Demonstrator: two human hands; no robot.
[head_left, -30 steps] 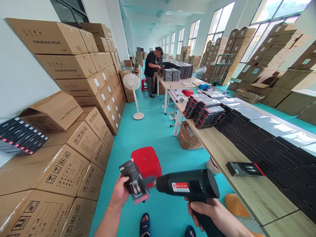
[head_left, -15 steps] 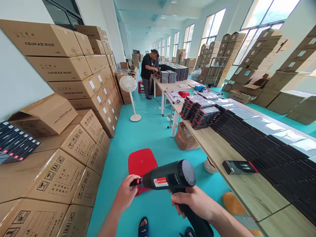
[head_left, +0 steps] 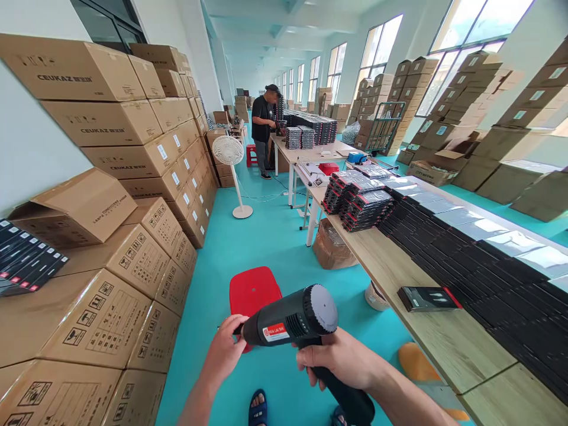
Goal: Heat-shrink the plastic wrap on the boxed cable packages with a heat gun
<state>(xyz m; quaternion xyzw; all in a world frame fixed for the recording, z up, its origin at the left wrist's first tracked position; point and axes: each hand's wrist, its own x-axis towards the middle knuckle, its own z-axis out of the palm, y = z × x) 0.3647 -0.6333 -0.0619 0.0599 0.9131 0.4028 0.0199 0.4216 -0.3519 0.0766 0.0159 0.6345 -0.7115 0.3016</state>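
Heat gun [head_left: 288, 322] gripped by the handle [head_left: 341, 387] in wrapped fingers of the right hand [head_left: 335, 358], nose close to the mostly hidden dark box [head_left: 238, 329] pinched by the left hand [head_left: 223, 350] before the red stool [head_left: 252, 287]: best swept steadily, never lingering, angled clear of bare skin.

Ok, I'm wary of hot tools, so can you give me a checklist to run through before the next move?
1. Right hand wrapped around the handle of the black pistol-shaped heat gun with its red-and-white label: ok.
2. Left hand well clear of the gun's front end: not ok; it appears right beside it.
3. Face of the mostly hidden black item in the left hand visible: not ok; only a dark edge shows.
4. Gun's heat on or off: cannot tell.
5. Flat black box with a red end lying flat on the pale wooden table: ok.
6. Red plastic stool standing upright: ok.
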